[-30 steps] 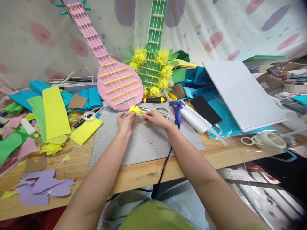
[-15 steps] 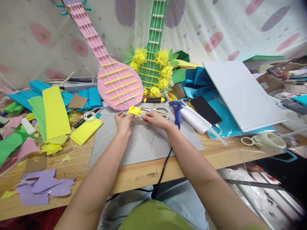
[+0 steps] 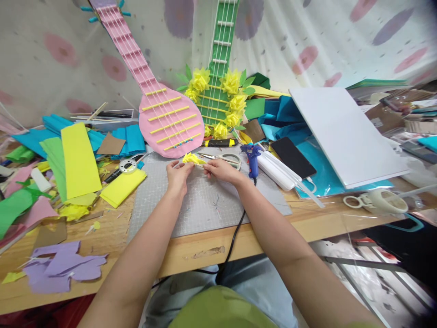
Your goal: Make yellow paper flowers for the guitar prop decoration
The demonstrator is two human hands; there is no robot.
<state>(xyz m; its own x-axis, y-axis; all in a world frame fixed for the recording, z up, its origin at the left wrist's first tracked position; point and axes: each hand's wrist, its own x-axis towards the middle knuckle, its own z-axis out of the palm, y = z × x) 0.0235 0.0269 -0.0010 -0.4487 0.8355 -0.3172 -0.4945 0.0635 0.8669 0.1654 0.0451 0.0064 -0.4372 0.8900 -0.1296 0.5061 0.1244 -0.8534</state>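
A yellow crepe-paper flower (image 3: 193,158) is held between my two hands above the grey cutting mat (image 3: 201,209). My left hand (image 3: 179,175) is closed, its thumb and fingers pinching the flower's left and lower side. From the right, my right hand (image 3: 221,169) pinches at the flower's lower right edge, where a thin pale piece shows between the fingertips. Scissors (image 3: 232,159) lie on the mat just behind my right hand. Close behind stand a pink paper lute (image 3: 170,119) and a green one (image 3: 213,100) trimmed with yellow flowers.
To the right are a blue glue gun (image 3: 252,159) with a black cord, a white power strip (image 3: 276,171), a phone (image 3: 292,157) and a white board (image 3: 348,132). A tape roll (image 3: 128,166), yellow crepe paper (image 3: 80,159) and purple scraps (image 3: 64,269) lie left. A box cutter (image 3: 220,142) sits behind.
The flower has tilted and turned slightly between my fingers, so its petals look narrower. My left hand has shifted a little to the right; the rest stays put.
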